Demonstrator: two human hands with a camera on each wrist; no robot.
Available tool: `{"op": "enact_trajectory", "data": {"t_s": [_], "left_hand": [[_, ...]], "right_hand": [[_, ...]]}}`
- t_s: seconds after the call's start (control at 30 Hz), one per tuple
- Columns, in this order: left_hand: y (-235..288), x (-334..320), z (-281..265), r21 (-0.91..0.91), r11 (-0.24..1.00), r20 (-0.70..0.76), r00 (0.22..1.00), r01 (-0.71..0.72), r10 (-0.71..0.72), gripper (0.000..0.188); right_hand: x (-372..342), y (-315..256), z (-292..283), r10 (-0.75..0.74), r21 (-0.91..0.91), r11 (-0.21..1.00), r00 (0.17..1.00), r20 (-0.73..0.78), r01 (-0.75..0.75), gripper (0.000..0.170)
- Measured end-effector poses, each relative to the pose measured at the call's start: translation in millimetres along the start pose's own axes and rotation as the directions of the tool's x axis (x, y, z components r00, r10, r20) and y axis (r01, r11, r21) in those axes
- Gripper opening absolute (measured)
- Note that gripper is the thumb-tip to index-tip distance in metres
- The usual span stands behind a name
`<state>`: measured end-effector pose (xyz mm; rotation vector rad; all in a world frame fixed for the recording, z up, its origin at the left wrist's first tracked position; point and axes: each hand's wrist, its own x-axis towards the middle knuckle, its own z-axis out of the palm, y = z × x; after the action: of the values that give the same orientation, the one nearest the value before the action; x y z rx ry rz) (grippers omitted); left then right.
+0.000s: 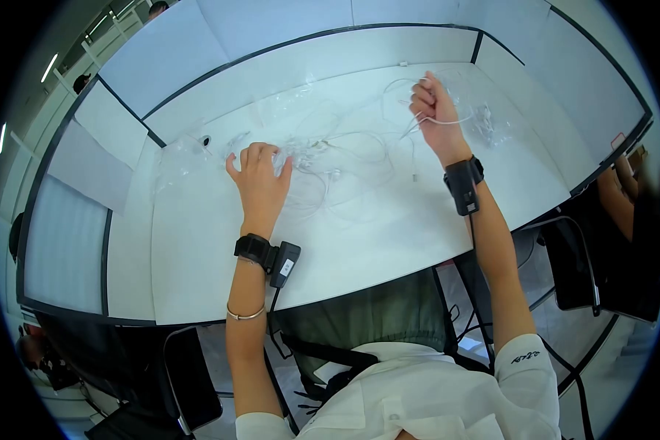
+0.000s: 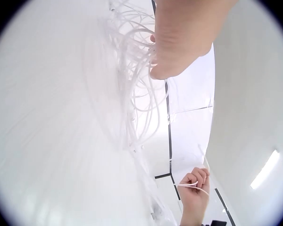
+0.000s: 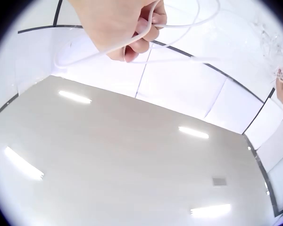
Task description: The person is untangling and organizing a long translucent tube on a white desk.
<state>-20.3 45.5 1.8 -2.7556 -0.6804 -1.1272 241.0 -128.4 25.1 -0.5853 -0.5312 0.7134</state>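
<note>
My right hand (image 1: 438, 117), raised at the back right, grips a thin white cable (image 3: 120, 44) in curled fingers. Loops of it hang on both sides of the fist, and one end with a small plug (image 1: 415, 177) dangles below. Further left, my left hand (image 1: 260, 180) reaches over a tangle of white cables (image 1: 312, 154), its bent fingers and thumb around part of the bundle. Long loops of cable (image 2: 146, 101) trail from under that hand in the left wrist view. Its fingertips are partly hidden.
Clear plastic bags (image 1: 180, 165) lie at the left of the white table (image 1: 220, 257). Another clear bag with white pieces (image 1: 488, 125) lies right of my right hand. Low white partitions (image 1: 308, 62) edge the back and sides. Black chairs (image 1: 191, 378) stand beyond the front edge.
</note>
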Motion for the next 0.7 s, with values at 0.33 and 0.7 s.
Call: {"op": "enact_trajectory", "data": {"t_s": [0.33,0.7], "left_hand": [[-3,-3,0,0.068,0.99,0.099,0.987,0.121,-0.128,0.038],[-12,-8,5,0.023,0.986,0.131,0.977,0.164,-0.166,0.044]], "right_hand": [[14,-8,-54,-0.168,0.05,0.979,0.918,-0.361,0.199,0.026],[17,-1,-83,-0.425,-0.483,0.847,0.829,-0.364,0.222,0.034]]}}
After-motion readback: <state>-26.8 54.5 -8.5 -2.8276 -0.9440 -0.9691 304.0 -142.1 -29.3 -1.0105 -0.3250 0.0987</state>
